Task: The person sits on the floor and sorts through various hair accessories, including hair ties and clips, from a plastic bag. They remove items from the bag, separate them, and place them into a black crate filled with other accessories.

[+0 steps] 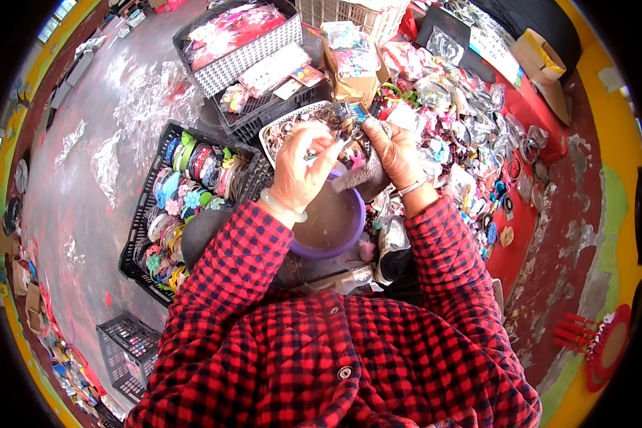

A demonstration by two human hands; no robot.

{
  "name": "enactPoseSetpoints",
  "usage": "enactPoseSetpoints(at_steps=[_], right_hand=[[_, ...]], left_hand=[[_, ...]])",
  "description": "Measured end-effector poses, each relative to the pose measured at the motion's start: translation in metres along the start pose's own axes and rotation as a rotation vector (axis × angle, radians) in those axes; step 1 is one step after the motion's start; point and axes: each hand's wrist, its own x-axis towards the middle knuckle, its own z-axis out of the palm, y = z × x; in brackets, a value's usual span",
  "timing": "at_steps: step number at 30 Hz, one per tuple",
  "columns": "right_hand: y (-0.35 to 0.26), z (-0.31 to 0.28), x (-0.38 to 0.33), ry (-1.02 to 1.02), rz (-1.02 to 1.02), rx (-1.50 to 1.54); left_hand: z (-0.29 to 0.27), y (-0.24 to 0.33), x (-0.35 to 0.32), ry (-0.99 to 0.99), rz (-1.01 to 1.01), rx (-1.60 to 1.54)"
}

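Note:
Both my hands are raised over a purple basin holding cloudy water. My right hand is closed, thumb on top, around a grey cloth that hangs down toward the basin. A brown patterned bundle, perhaps hair accessories, shows at its fingertips; its exact kind is unclear. Close beside it, my left hand has its fingers curled and pinched together at the bundle's edge. What sits in that pinch is too small to make out. Behind the hands stands a white basket with small accessories, partly hidden.
On the left, a black crate holds colourful headbands. Heaped wrapped accessories cover the red cloth on the right. Ahead stand a grey-white crate of packets and a cardboard box. A smaller black basket sits lower left.

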Motion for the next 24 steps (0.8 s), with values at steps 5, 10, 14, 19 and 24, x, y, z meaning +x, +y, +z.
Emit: enactPoseSetpoints(at_steps=[5, 10, 14, 19, 24], right_hand=[[0.006, 0.017, -0.007, 0.089, -0.222, -0.536], [-0.015, 0.030, -0.016, 0.106, -0.269, -0.829], [-0.006, 0.031, -0.013, 0.166, -0.290, -0.723], [-0.001, 0.031, -0.010, 0.190, -0.284, -0.587], [0.031, -0.001, 0.013, 0.270, -0.130, -0.234]], left_hand=[[0.025, -0.020, -0.007, -0.094, -0.715, -1.205], [0.034, -0.033, -0.014, 0.031, -0.645, -1.047], [0.024, 0.006, -0.001, 0.099, -0.747, -1.234], [0.022, 0.008, 0.000, 0.096, -0.628, -1.172], [0.012, -0.015, 0.003, -0.018, -0.525, -1.228]])
